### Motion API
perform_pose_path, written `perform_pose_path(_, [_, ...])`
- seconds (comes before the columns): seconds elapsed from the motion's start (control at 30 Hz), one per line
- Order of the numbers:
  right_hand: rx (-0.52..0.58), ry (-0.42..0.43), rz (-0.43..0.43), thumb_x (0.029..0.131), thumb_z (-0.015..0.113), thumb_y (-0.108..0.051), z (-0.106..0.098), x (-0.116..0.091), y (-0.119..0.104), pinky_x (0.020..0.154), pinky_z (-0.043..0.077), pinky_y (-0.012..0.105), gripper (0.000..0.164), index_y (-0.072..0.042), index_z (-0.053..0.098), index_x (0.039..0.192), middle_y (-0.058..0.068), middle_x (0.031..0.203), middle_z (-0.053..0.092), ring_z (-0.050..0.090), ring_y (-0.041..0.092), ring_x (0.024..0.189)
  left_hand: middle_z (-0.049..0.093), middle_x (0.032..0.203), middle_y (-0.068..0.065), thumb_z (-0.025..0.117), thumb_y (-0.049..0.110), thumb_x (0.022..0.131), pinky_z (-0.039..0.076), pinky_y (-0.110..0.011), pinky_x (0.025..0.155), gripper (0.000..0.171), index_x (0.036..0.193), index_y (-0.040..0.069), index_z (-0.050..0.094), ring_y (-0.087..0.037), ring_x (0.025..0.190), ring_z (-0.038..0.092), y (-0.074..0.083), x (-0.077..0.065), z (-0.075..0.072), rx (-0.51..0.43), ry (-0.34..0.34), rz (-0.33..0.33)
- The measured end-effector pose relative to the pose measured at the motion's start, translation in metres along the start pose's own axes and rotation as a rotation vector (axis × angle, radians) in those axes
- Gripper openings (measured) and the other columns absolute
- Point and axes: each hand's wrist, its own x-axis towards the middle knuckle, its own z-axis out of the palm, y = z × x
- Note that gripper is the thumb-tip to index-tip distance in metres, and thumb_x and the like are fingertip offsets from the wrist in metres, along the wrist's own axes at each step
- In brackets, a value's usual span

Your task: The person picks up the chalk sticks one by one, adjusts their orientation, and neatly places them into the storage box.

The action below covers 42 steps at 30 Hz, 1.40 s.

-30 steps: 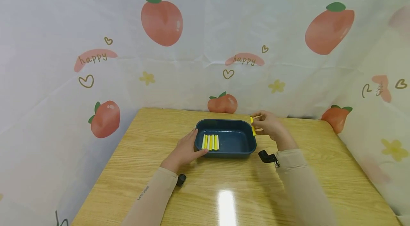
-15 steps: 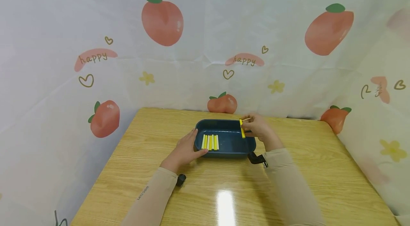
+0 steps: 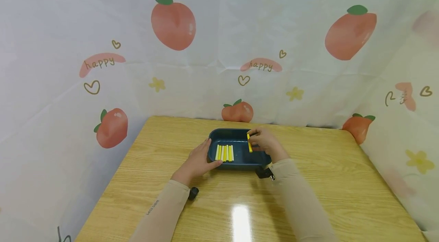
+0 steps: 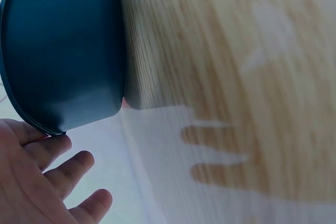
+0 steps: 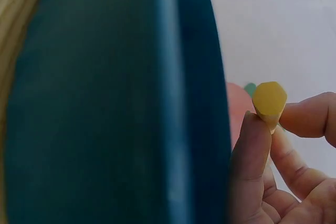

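A dark blue rectangular dish (image 3: 240,166) stands on the wooden table. Inside its left part several white and yellow chalk sticks (image 3: 225,153) lie side by side in a row. My left hand (image 3: 196,162) rests against the dish's left end, thumb along the near rim. In the left wrist view its fingers (image 4: 68,174) are spread, fairly straight, some touching the rim. Over the right half of the dish, my right hand (image 3: 266,143) pinches a yellow chalk stick (image 3: 250,144) between thumb and fingertips. The stick's flat faceted end (image 5: 270,98) faces the right wrist camera.
A white cloth (image 3: 192,82) printed with peaches hangs behind the table (image 3: 212,200) and along its sides. Black wrist-worn cameras sit below both hands, the right one (image 3: 265,172) near the dish's front right corner.
My right hand has moved left with the yellow chalk stick, from beyond the dish's right rim to over its inside. The left hand and the dish have stayed in place.
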Motion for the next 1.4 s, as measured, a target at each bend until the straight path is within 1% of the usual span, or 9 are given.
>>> perform_pose_path(0.1, [-0.003,0.004,0.012,0.093,0.061,-0.001,0.006,0.003,0.002,0.083,0.058,0.043,0.044,0.006,0.051,0.135,0.021,0.123,0.054,0.057,0.031,0.096,0.016,0.167,-0.009,0.062,0.064,0.09,0.017,-0.055,0.12,0.103,0.161,0.007,0.013,-0.029,0.152,0.016,0.0,0.0,0.0,0.002,-0.001,-0.007])
perform_pose_path(0.2, [-0.002,0.007,0.018,0.092,0.062,-0.001,0.012,0.005,0.003,0.079,0.058,0.041,0.04,0.006,0.054,0.131,0.019,0.115,0.057,0.058,0.029,0.09,0.017,0.166,-0.01,0.063,0.063,0.09,0.018,-0.055,0.12,0.103,0.161,0.006,0.015,-0.03,0.152,0.017,0.0,0.001,0.0,0.001,0.007,-0.006])
perform_pose_path(0.3, [0.001,0.003,0.018,0.092,0.061,0.001,0.017,0.006,0.005,0.077,0.059,0.041,0.039,0.007,0.054,0.13,0.018,0.11,0.059,0.058,0.026,0.085,0.018,0.166,-0.01,0.063,0.063,0.09,0.018,-0.055,0.12,0.102,0.161,0.006,0.015,-0.03,0.152,0.018,0.001,0.001,0.001,0.003,0.008,-0.01])
perform_pose_path(0.5, [-0.015,0.006,0.073,0.095,0.061,0.001,0.023,0.012,0.014,0.078,0.058,0.04,0.04,0.005,0.054,0.134,0.018,0.114,0.06,0.06,0.025,0.087,0.018,0.166,-0.01,0.064,0.061,0.09,0.019,-0.055,0.119,0.102,0.161,0.006,0.016,-0.03,0.152,0.019,0.002,0.0,0.001,0.0,0.012,-0.018])
perform_pose_path(0.63, [-0.018,0.008,0.099,0.095,0.062,0.001,0.028,0.015,0.017,0.076,0.059,0.039,0.039,0.004,0.055,0.133,0.017,0.112,0.06,0.06,0.025,0.086,0.018,0.166,-0.01,0.064,0.061,0.09,0.019,-0.055,0.12,0.102,0.161,0.007,0.016,-0.03,0.152,0.018,0.001,0.001,0.002,-0.001,0.011,-0.018])
perform_pose_path(0.83, [0.007,0.034,0.118,0.093,0.063,0.005,0.037,0.019,0.021,0.073,0.059,0.039,0.036,0.002,0.058,0.128,0.016,0.108,0.061,0.061,0.024,0.082,0.018,0.166,-0.01,0.064,0.062,0.09,0.02,-0.055,0.119,0.102,0.161,0.007,0.015,-0.03,0.152,0.019,0.0,0.001,0.002,-0.004,0.015,-0.012])
perform_pose_path(1.1, [-0.018,0.067,0.139,0.09,0.065,0.007,0.046,0.025,0.024,0.07,0.059,0.038,0.032,0.001,0.061,0.122,0.015,0.104,0.06,0.058,0.024,0.078,0.018,0.166,-0.01,0.062,0.065,0.09,0.019,-0.054,0.12,0.103,0.161,0.007,0.015,-0.03,0.152,0.018,0.001,0.0,0.001,-0.003,0.014,-0.005])
perform_pose_path(1.27, [-0.002,0.054,0.136,0.09,0.063,0.009,0.048,0.025,0.021,0.071,0.059,0.039,0.033,0.004,0.059,0.123,0.014,0.1,0.058,0.057,0.022,0.075,0.018,0.166,-0.01,0.061,0.066,0.09,0.019,-0.053,0.12,0.104,0.161,0.007,0.015,-0.03,0.152,0.018,0.001,0.0,0.001,-0.003,0.018,-0.004])
perform_pose_path(1.4, [0.004,0.037,0.132,0.092,0.061,0.008,0.048,0.024,0.021,0.07,0.059,0.038,0.035,0.005,0.057,0.126,0.014,0.099,0.057,0.055,0.021,0.072,0.018,0.166,-0.01,0.061,0.066,0.09,0.019,-0.053,0.12,0.104,0.161,0.006,0.015,-0.029,0.152,0.018,-0.001,0.0,0.001,0.004,0.02,0.007])
